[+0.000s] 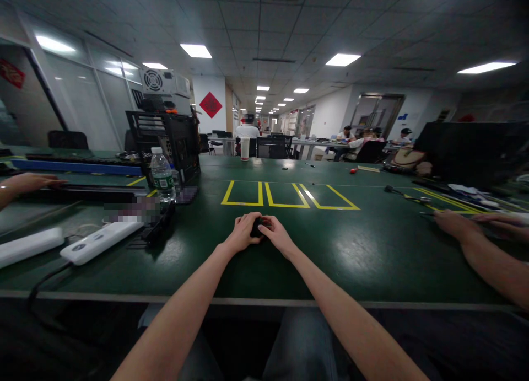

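Observation:
Just above the green tabletop [256,276], near its front edge, both my hands meet around a small black object [258,227]. My left hand [243,231] curls its fingers round the object's left side and top. From the other side my right hand [278,235] closes on it with the thumb and fingers. Most of the object is covered by my fingers, so its kind cannot be made out. Beyond my hands, yellow tape outlines [288,205] mark the table.
On the left are a white power strip [103,240], a water bottle [162,177] and a black computer case [182,141]. A white cup [244,149] stands farther back. Other people's hands reach in at left [35,181] and right [458,226], where a dark monitor [475,152] stands.

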The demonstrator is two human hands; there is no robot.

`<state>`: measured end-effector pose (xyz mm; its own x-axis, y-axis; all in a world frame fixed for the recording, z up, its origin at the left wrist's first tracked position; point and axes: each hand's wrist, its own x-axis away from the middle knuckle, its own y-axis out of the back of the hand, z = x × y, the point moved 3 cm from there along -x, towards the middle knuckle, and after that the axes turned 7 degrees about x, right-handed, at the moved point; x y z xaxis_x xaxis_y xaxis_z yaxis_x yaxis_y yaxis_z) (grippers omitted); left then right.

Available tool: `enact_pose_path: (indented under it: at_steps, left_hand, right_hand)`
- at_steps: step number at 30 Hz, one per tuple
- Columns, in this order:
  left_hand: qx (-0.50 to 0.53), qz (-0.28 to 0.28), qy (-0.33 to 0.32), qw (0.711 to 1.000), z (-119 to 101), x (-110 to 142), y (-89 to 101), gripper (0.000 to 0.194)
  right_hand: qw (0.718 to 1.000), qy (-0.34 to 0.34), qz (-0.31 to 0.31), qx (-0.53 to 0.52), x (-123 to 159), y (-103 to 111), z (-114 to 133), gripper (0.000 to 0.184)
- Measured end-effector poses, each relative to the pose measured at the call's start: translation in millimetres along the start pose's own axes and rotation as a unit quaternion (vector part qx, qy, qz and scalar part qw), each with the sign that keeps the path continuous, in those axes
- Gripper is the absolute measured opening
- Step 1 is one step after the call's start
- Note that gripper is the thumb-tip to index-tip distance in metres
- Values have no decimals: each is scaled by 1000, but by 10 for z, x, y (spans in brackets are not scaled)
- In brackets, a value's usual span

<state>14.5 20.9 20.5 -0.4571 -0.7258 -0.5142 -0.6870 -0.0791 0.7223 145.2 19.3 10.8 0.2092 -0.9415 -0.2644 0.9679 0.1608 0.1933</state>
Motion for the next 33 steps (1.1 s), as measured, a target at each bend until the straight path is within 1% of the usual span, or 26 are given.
enact_pose_path:
  at_steps: [4,8,10,16,22,27,33]
  left_hand:
    - [1,0,4,1000,4,1,-4,60]
    - [0,0,0,1000,-6,7,5,57]
    - [1,1,-5,1000,-14,9,10,57]
    - [3,-1,-9,1000,-17,2,9,54]
    - [-2,0,-5,1000,13,-5,-4,56]
    - [-3,3,-7,1000,20,-1,-6,56]
    - [-7,5,-8,1000,7,0,-4,56]
  right_hand:
    - [1000,3,14,5,-17,-10,-42,29]
    - [1000,14,27,4,17,-9,-8,29]
    - [1000,19,24,5,32,-12,4,30]
    - [1000,18,11,8,33,-14,5,22]
    - [1000,7,10,0,47,13,39,34]
    - [999,5,32,-12,51,26,34,29]
    - [998,24,40,-38,61,5,77,31]
